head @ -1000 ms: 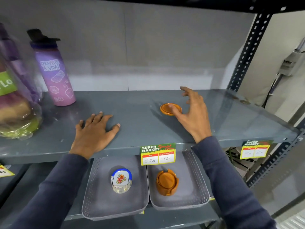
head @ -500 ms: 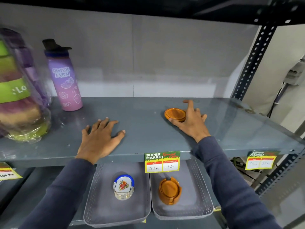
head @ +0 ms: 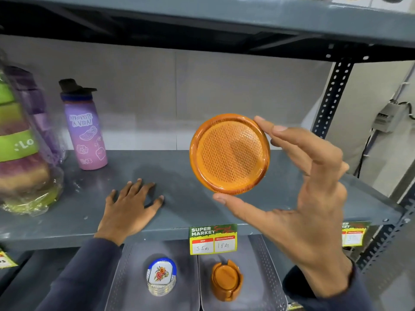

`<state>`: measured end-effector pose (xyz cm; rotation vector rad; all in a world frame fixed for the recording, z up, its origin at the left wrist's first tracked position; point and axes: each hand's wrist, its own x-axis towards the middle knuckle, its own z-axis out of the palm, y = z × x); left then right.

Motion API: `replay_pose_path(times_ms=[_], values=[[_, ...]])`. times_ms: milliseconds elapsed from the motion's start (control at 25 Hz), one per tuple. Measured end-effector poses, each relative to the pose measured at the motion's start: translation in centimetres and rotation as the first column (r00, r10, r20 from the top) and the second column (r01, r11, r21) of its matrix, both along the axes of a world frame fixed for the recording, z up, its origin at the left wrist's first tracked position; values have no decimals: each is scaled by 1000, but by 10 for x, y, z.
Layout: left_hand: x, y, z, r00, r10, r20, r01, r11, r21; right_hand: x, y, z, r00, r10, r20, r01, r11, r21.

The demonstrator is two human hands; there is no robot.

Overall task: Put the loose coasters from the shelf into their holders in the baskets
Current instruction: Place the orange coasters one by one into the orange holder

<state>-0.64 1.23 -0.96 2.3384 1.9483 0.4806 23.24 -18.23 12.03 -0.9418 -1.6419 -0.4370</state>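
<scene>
My right hand holds a round orange coaster by its rim between thumb and fingers, raised well above the grey shelf with its textured face toward me. My left hand lies flat on the shelf, fingers spread, holding nothing. Below the shelf sit two grey baskets. The right basket contains an orange coaster holder with coasters in it. The left basket contains a stack of white floral coasters with a blue rim.
A purple water bottle stands at the shelf's back left. Wrapped coloured goods fill the far left. A price label hangs on the shelf edge above the baskets. A perforated upright post stands at the right.
My right hand has picked the orange coaster up off the shelf and lifted it toward the camera. The left hand has stayed flat on the shelf.
</scene>
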Motion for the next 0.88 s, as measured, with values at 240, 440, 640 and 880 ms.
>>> replay_pose_path(times_ms=[240,440,640,880], values=[[-1,-1,2,1000,-7,8,7,1000,-7,9,-3,-14,995,-89,48,96,979,-180],[-2,1,2,1000,-15,7,15,1000,-10,27,-19,-50,995,8,100,47,847,-530],[-5,6,-4,1000,-23,10,23,1000,7,52,-24,-97,981,133,139,37,579,-815],[-5,7,-4,1000,-19,10,18,999,26,74,28,-217,962,48,268,244,290,-926]])
